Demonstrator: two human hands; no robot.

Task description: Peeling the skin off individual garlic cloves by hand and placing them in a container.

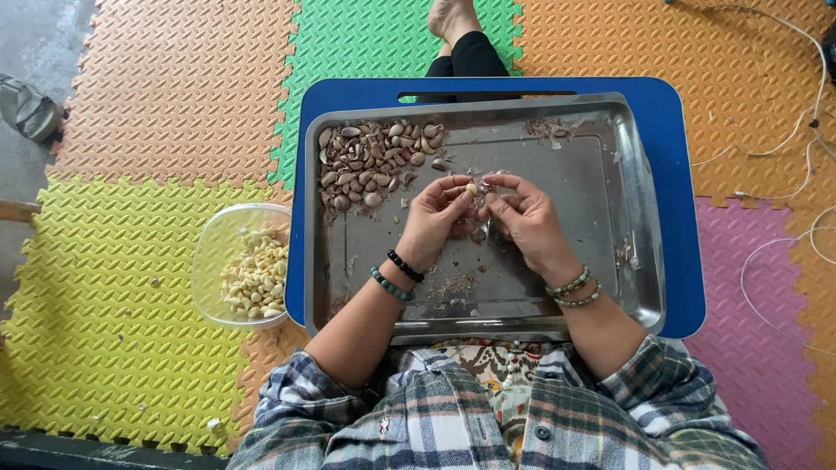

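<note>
Over a steel tray (640, 261) on a blue lap tabletop (684, 218), the left hand (433, 218) and right hand (522, 213) pinch one garlic clove (471, 188) between fingertips, best peeled with gentle nail pressure, beside one heap of unpeeled cloves (370, 165) and one clear tub (209, 261) of many peeled cloves (255, 280).

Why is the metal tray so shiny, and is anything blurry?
Head view: soft, even light, only faint shadows under the hands; the metal tray shows a dull pale sheen, no harsh glare. The left hand and right hand holding a garlic clove look sharp; the mat edges bend slightly from the wide lens.
</note>
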